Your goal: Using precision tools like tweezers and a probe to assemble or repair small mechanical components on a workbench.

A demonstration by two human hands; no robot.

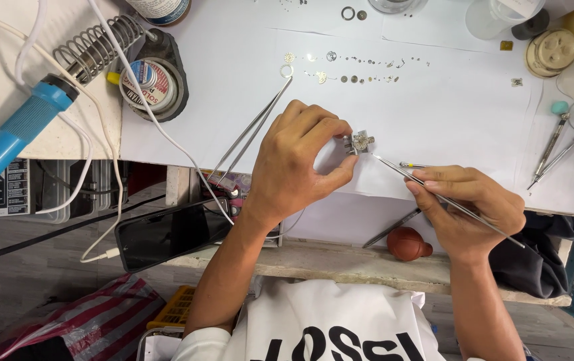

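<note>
My left hand (pixel 300 157) pinches a small metal watch movement holder (pixel 360 142) between thumb and fingers, just above the white paper sheet (pixel 434 113). My right hand (pixel 471 207) grips thin steel tweezers (pixel 420 182) like a pen, their tip touching the holder from the right. A second, longer pair of tweezers (pixel 253 127) lies on the paper left of my left hand. Rows of tiny gears and screws (pixel 354 70) lie on the paper beyond the hands.
A blue soldering iron (pixel 16 134) and its coil stand (pixel 96 47) sit at far left with a solder tin (pixel 150 83). A black phone (pixel 170 234) rests on the ledge, a brown rubber blower (pixel 407 244) near my right wrist. Small screwdrivers (pixel 554 150) and jars lie at right.
</note>
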